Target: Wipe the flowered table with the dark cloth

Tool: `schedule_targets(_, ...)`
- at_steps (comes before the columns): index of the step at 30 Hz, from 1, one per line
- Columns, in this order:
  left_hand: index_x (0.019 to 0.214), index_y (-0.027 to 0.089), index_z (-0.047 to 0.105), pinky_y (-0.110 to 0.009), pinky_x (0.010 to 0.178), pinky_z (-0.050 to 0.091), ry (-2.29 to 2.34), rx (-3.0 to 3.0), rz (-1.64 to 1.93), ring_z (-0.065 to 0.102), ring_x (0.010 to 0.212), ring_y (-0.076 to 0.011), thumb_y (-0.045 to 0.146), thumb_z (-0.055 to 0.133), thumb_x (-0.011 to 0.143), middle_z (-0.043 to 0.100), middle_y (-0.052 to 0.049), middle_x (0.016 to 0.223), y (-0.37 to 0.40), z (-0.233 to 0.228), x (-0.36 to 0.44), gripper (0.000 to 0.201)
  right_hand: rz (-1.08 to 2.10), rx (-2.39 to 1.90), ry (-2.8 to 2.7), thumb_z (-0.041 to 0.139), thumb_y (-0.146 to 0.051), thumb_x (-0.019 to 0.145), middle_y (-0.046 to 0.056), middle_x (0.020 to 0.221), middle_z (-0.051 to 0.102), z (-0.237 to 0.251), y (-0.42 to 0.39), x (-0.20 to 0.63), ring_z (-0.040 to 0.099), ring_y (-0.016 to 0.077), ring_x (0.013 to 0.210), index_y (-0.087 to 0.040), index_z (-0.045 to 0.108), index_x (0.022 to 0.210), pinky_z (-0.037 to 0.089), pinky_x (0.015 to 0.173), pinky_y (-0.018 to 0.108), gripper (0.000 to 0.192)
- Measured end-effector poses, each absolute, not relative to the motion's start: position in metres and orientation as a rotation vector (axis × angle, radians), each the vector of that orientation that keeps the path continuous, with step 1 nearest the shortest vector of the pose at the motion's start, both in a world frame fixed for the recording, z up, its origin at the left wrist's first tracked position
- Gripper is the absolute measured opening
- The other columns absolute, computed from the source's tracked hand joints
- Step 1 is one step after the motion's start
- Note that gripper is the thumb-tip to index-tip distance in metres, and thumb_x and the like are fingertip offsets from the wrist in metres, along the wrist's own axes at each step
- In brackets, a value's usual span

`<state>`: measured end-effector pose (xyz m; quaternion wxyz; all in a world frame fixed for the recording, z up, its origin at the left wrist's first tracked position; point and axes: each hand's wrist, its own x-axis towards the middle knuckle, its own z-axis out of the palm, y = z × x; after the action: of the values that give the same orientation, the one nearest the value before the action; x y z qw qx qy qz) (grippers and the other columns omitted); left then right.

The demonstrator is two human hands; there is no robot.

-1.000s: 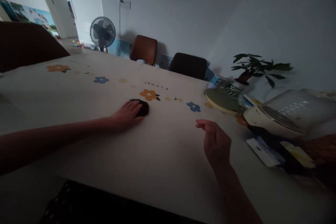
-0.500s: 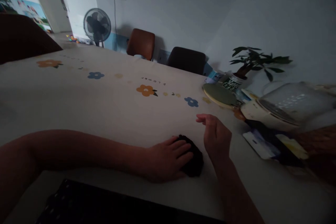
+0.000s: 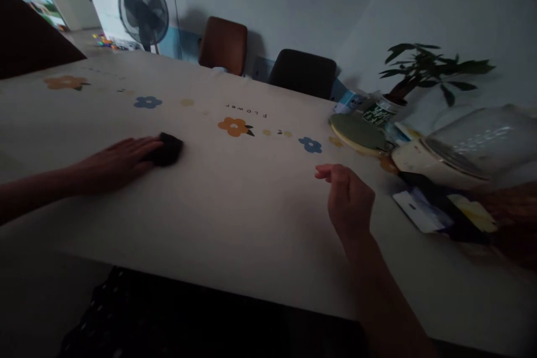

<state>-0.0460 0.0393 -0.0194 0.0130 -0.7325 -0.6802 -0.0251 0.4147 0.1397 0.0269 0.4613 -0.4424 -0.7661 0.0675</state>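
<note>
My left hand (image 3: 119,165) lies low over the tablecloth on the left side of the table, pressed on a bunched black cloth (image 3: 170,149). The cloth pokes out beyond its fingertips, and part of it is hidden under the fingers. Toward the right side, my right hand (image 3: 350,198) is held above the table with its fingers curled in. Nothing shows between those fingers. The pale tablecloth (image 3: 251,201) has orange and blue flowers printed on it.
On the right of the table are a green round mat (image 3: 361,133), a potted plant (image 3: 381,112), a white appliance (image 3: 436,162) and a white box-like item (image 3: 419,211). Chairs (image 3: 223,45) stand along the far edge, with a fan (image 3: 143,11) behind.
My left hand has slid the black cloth far to the left and away from me across the table. The right hand keeps its curled pose in nearly the same place. The view has tilted down slightly.
</note>
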Motion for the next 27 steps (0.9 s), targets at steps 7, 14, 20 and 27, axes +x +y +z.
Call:
schedule_targets(7,0.143,0.005,0.034,-0.037,0.118,0.023,-2.516,-1.751,-0.096,0.035,0.138,-0.0239,0.064,-0.003,0.089,0.034,-0.014,0.15,0.0,-0.007,-0.148,0.088,0.186,-1.14,-1.871,0.033,-0.042,0.098,0.007,0.083,0.069,0.023,0.142,0.414,0.064,0.0206,0.079,-0.016,0.068,0.088,0.048,0.078,0.034,0.045)
schedule_targets(14,0.143,0.004,0.028,-0.039,0.12,0.019,-2.556,-1.754,-0.015,0.025,0.144,-0.0236,0.048,0.011,0.091,0.03,-0.016,0.153,-0.026,-0.005,-0.116,0.07,0.159,-1.242,-1.886,0.03,-0.04,0.093,0.006,0.085,0.07,0.026,0.142,0.411,0.066,0.0219,0.081,-0.018,0.069,0.085,0.047,0.079,0.035,0.045)
schedule_targets(20,0.148,0.009,0.025,-0.041,0.122,0.014,-2.415,-1.952,-0.031,0.014,0.148,-0.0247,0.051,0.016,0.093,0.02,-0.013,0.158,-0.058,-0.019,-0.051,0.069,0.126,-1.212,-1.923,0.031,-0.041,0.092,0.005,0.089,0.071,0.027,0.139,0.408,0.067,0.0237,0.083,-0.022,0.068,0.083,0.047,0.077,0.037,0.043)
schedule_targets(27,0.151,0.01,0.022,-0.046,0.122,0.015,-2.037,-2.342,-0.148,0.011,0.148,-0.0308,0.062,0.033,0.093,0.017,-0.02,0.157,-0.038,-0.017,0.091,0.079,0.195,-1.222,-1.96,0.032,-0.046,0.091,0.002,0.092,0.071,0.018,0.138,0.402,0.068,0.0257,0.085,-0.026,0.068,0.082,0.047,0.078,0.042,0.042)
